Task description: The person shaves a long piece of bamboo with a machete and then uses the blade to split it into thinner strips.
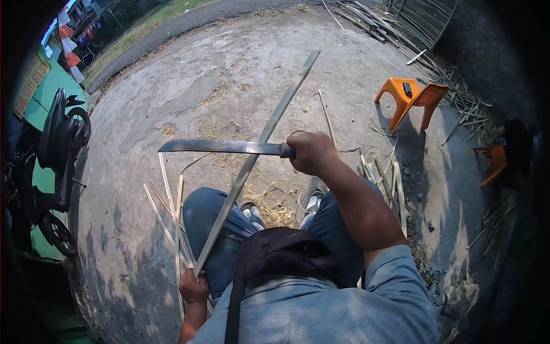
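The left hand (193,286) was clamped on the near end of a strip (292,98) beside the left knee. The strip slanted up and away. Farther out, the right hand (309,152) was closed round a machete (223,147), its blade crossing the strip. An orange stool (409,97) stood beyond.

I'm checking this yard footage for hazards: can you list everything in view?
long pale split bamboo strip: one, greenish tan, slanting from lower left to upper centre
long steel machete: one, grey, level, crossing the strip
loose bamboo slats: several, tan, ground beside both legs
bamboo pole pile: many, tan, upper right
orange plastic stool: one, upper right, small black item on top
orange seat: one, right edge, partly hidden
black motorbike: one, left edge
black shoulder bag: one, on lap
left hand: grips strip's lower end
right hand: grips machete handle
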`<state>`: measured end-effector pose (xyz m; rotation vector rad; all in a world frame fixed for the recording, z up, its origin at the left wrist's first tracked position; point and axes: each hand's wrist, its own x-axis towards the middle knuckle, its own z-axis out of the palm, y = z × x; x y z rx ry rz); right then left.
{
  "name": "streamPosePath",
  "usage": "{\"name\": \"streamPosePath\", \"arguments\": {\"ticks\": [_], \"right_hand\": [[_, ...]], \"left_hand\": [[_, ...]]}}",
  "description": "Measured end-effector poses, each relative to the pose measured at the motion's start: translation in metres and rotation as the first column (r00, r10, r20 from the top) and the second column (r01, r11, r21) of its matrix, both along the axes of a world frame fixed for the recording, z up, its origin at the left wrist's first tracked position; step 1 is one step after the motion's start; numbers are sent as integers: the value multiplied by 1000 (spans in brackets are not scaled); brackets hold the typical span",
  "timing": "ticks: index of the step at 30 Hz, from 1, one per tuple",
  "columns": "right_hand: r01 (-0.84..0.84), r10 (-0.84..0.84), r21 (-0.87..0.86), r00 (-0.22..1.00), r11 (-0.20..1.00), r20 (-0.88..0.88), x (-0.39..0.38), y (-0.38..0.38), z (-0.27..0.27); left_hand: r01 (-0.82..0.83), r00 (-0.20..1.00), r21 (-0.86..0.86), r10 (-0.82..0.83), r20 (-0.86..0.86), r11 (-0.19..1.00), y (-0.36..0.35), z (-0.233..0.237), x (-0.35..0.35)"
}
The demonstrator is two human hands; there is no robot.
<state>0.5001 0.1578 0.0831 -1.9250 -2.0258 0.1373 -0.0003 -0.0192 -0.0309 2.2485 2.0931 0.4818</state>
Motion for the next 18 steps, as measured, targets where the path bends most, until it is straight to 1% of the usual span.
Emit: {"name": "streamPosePath", "arguments": {"ticks": [2, 3, 6, 7, 10, 13, 16, 17, 18], "right_hand": [[-48, 51, 137, 999, 989, -18, -3, 1, -11], [-15, 13, 102, 1000, 995, 16, -3, 1, -5], [145, -142, 28, 986, 989, -87, 21, 21, -12], [211, -210, -8, 965, 977, -158, 26, 26, -13], [221, -221, -3, 971, 975, -92, 27, 28, -19], [192, -195, -38, 978, 981, -74, 24, 19, -11], [53, -52, 16, 996, 998, -73, 16, 9, -10], [-16, 17, 40, 999, 999, -46, 12, 7, -11], [-49, 50, 108, 999, 993, -5, 6, 5, -13]], "left_hand": [[7, 1000, 0, -7, 8, 1000, 4, 0, 1], [12, 1000, 3, -12, 14, 1000, 5, 0, 2], [-10, 1000, -6, 10, -6, 1000, -2, 0, -1], [-17, 1000, 5, 17, -9, 1000, 1, -1, 2], [1, 1000, 31, 0, -17, 1000, 1, 4, 2], [-1, 1000, 31, 1, -20, 1000, -2, 4, 0], [26, 1000, 24, -25, -12, 999, 1, 2, 0], [27, 1000, 18, -26, -3, 999, 1, 1, 0], [27, 1000, 13, -27, 6, 1000, 1, 0, 0]]}}
